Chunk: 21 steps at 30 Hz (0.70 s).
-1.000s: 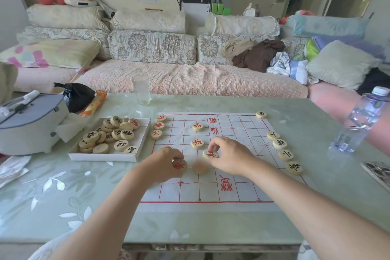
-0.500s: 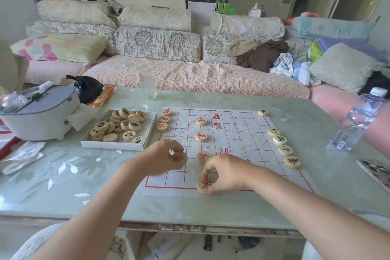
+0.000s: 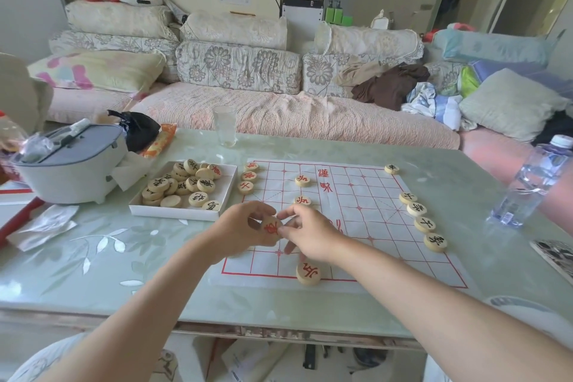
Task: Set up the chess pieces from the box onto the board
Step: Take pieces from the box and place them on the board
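Over a pale green glass-topped table (image 3: 93,257), we see 2 bare hands meet above the white paper chess board printed with a red grid (image 3: 366,189). The left hand (image 3: 245,232) curls its thumb and fingers round a round wooden chess piece with a red character (image 3: 272,228), holding it tilted just above the near part of the board. The right hand (image 3: 310,236) reaches in from the other side with its fingers loosely bent and spread, and one fingertip (image 3: 281,230) touches the edge of that piece; we cannot tell whether this hand has a grip on it. A second red-marked wooden disc (image 3: 308,272) lies flat on the board's near border line, just below the right hand. Along the board edge nearest the box stand 3 red-marked discs in a row (image 3: 248,177), and 2 more (image 3: 302,180) sit farther in on the grid. On the opposite edge lie 4 black-marked discs in a line (image 3: 417,209), with 1 more black-marked disc (image 3: 392,168) at the far corner. The shallow white cardboard box (image 3: 173,214) rests just beside the board, holding a heap of wooden discs marked in red and black (image 3: 183,183). A clear plastic water bottle (image 3: 533,183) stands well apart on the side opposite the box, and an empty drinking glass (image 3: 224,125) stands at the table's far edge.
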{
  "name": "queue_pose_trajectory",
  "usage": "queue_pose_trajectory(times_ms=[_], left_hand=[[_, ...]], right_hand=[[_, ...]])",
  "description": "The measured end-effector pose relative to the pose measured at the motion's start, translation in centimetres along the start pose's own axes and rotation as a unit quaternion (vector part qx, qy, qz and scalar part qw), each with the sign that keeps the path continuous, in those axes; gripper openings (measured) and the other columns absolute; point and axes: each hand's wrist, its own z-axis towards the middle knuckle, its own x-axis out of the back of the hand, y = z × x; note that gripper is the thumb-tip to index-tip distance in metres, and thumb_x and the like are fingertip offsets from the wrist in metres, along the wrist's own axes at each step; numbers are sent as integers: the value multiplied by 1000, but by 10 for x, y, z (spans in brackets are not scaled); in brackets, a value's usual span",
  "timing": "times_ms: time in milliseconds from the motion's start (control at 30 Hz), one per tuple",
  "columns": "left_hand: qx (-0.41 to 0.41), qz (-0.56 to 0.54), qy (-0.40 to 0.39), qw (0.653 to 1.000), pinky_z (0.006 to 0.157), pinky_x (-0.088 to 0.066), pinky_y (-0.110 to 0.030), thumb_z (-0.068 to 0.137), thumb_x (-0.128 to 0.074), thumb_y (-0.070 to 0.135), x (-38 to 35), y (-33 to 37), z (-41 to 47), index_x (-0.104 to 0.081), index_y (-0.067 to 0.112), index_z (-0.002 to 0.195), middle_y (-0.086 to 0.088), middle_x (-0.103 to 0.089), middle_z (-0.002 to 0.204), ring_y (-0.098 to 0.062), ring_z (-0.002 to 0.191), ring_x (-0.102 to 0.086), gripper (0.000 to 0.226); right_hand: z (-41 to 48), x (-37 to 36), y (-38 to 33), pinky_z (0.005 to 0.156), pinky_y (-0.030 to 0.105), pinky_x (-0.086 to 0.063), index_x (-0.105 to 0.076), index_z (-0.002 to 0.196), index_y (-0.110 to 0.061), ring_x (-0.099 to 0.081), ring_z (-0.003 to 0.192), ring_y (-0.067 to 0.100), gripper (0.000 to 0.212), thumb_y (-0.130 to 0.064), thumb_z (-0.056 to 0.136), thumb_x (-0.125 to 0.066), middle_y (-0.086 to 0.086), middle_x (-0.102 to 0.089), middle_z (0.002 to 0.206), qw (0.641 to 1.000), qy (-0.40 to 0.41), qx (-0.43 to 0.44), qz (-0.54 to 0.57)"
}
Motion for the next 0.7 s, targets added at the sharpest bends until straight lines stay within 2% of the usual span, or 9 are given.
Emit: queue_pose_trajectory(times_ms=[100, 167, 233, 300, 433, 500, 567, 633, 700], left_hand=[[34, -34, 18, 999, 68, -53, -26, 72, -83, 17, 11, -6, -7, -66, 22, 103, 0, -73, 90, -11, 69, -61, 35], [49, -61, 19, 997, 66, -47, -29, 80, -76, 19, 19, -12, -12, -68, 17, 100, 0, -75, 83, -15, 68, -58, 21], [49, -84, 32, 995, 69, -52, -30, 84, -72, 12, 27, -17, -18, -69, 12, 99, 2, -74, 73, -13, 65, -62, 15], [56, -105, 52, 992, 65, -56, -22, 84, -72, 8, 34, -22, -25, -69, 7, 100, 3, -72, 67, -6, 61, -66, 16], [84, -127, 74, 986, 60, -54, -17, 80, -77, 18, 45, -30, -38, -66, 8, 101, -5, -75, 82, -8, 65, -67, 25], [92, -97, 79, 988, 65, -57, -21, 82, -76, 21, 50, -37, -41, -66, 11, 98, -6, -75, 86, -12, 70, -67, 21], [76, 22, 82, 993, 71, -54, -20, 89, -65, 18, 55, -46, -44, -67, 19, 93, 2, -73, 87, -13, 80, -67, 5], [30, 160, 81, 983, 71, -44, -11, 92, -57, 17, 58, -54, -47, -68, 28, 95, 13, -66, 94, -8, 88, -62, 16], [1, 208, 71, 975, 69, -38, -7, 92, -58, 18, 61, -59, -51, -68, 31, 101, 15, -62, 101, -5, 90, -59, 19]], right_hand=[[6, -10, -8, 46, 27, -47, -57, 108, -22, -68, 64, 15, 12, -21, 97, -61, 8, -70, 97, 999, 16, 7, 29], [9, -19, -12, 47, 28, -47, -58, 106, -21, -67, 61, 15, 12, -21, 95, -64, 5, -70, 91, 999, 14, 15, 29], [11, -29, -15, 46, 29, -47, -59, 107, -22, -65, 62, 13, 21, -22, 89, -71, -2, -68, 95, 999, -1, 34, 22], [12, -40, -18, 47, 28, -49, -60, 107, -26, -60, 64, 9, 34, -25, 79, -80, -11, -66, 100, 998, -10, 64, 2], [15, -57, -24, 63, 20, -44, -61, 101, -34, -52, 63, -3, 37, -39, 73, -84, -14, -65, 104, 990, 5, 119, -82], [15, -62, -25, 66, 18, -42, -61, 100, -34, -54, 71, -7, 35, -46, 74, -81, -17, -65, 103, 983, 5, 138, -122], [14, -66, -25, 78, 25, -48, -60, 100, -35, -59, 87, -2, 34, -49, 74, -77, -20, -65, 104, 971, 2, 147, -189], [12, -68, -23, 83, 29, -48, -58, 101, -36, -60, 98, 6, 34, -50, 75, -75, -21, -65, 107, 951, -7, 152, -269], [8, -69, -22, 80, 28, -46, -59, 100, -36, -60, 100, 9, 33, -50, 75, -74, -20, -65, 108, 939, -12, 157, -306]])
